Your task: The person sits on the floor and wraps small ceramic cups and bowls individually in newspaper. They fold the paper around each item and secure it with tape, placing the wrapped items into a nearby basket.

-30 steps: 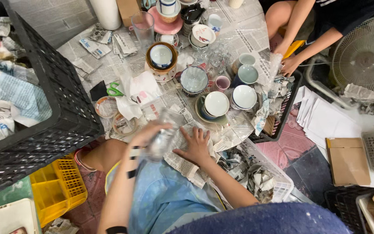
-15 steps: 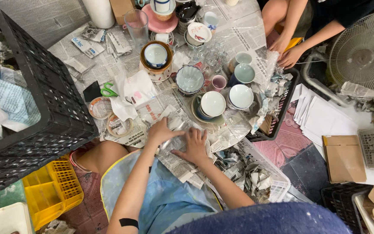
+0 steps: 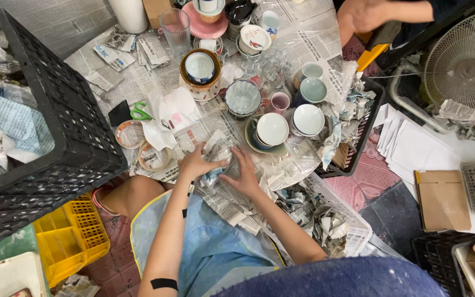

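Fingers [image 3: 207, 163] of the left hand [image 3: 193, 164] and the right hand [image 3: 244, 175] press closed around a crumpled newspaper bundle [image 3: 218, 157], printed grey and white, lying on the newspaper-covered table [image 3: 309, 49] just below a white bowl [image 3: 272, 129]. Half a second ago both hands gripped it likewise; a second ago the left hand was raised above it.

A single head-worn camera looks almost straight down from above the person's own lap, fairly high over the scene. The left hand [image 3: 194, 163] and right hand [image 3: 244, 176] sit near the frame's centre, the newspaper-covered work surface [image 3: 309, 44] fills the upper half, and the black crate [image 3: 56, 137] crowds the left edge.
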